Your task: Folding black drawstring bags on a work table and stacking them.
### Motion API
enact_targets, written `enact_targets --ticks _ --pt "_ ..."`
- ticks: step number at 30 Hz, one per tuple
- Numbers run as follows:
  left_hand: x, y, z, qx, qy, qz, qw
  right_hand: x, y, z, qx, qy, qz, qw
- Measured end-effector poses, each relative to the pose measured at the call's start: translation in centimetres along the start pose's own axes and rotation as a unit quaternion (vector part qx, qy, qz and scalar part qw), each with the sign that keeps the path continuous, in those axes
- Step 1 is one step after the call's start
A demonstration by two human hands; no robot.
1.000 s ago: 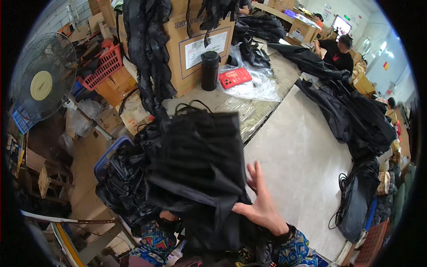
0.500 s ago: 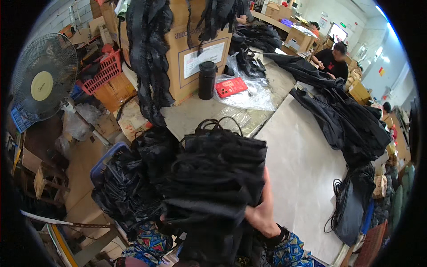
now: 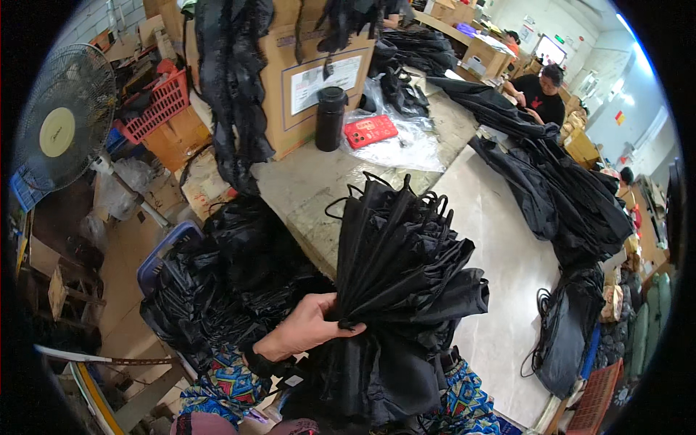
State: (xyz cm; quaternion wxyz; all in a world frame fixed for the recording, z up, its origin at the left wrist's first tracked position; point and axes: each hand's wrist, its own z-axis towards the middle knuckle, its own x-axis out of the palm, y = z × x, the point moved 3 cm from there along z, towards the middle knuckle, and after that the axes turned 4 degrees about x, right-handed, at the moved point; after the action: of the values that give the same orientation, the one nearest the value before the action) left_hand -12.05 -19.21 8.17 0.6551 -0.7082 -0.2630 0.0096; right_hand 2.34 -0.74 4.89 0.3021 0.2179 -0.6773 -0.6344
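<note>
A thick stack of black drawstring bags (image 3: pixel 406 261) fans out in front of me, with cord loops sticking up along its far edge. My left hand (image 3: pixel 312 326) is closed on the gathered left side of the stack, thumb on the near face. My right hand is hidden behind the bags; only its patterned sleeve (image 3: pixel 467 391) shows at the lower right. More black fabric hangs below the stack over my lap. To the left, a heap of black bags (image 3: pixel 196 297) fills a blue basket (image 3: pixel 163 250).
On the worktable (image 3: pixel 486 304) lie black fabric pieces (image 3: pixel 558 188) and a corded bag (image 3: pixel 569 333). A carton (image 3: pixel 319 80), black bottle (image 3: pixel 331 119) and red phone (image 3: pixel 370 131) stand or lie beyond. A fan (image 3: pixel 61 130) is at left. A person (image 3: pixel 540 94) sits at far right.
The stack has turned from lying flat to a fan, pinched at its left side. My left hand has come into view gripping it; my right hand has gone out of sight behind it.
</note>
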Motion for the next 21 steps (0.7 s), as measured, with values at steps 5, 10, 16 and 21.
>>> enact_targets --ticks 5,10,16,21 --pt "-1.9 5.2 0.0 -0.038 -0.005 0.083 0.996 -1.2 3.3 -2.0 -0.039 0.086 0.073 0.993" --pt "-10.6 8.9 -8.6 0.199 -0.264 -0.054 0.942 0.8 2.9 -2.1 0.072 0.09 0.093 0.989" --pt "-13.7 3.2 -7.7 0.133 -0.346 -0.438 0.819 0.4 0.5 -2.9 0.134 0.106 0.061 0.983" --pt "-19.2 12.2 -4.8 0.194 -0.475 0.256 0.819 0.4 0.2 -2.8 0.152 0.101 0.048 0.982"
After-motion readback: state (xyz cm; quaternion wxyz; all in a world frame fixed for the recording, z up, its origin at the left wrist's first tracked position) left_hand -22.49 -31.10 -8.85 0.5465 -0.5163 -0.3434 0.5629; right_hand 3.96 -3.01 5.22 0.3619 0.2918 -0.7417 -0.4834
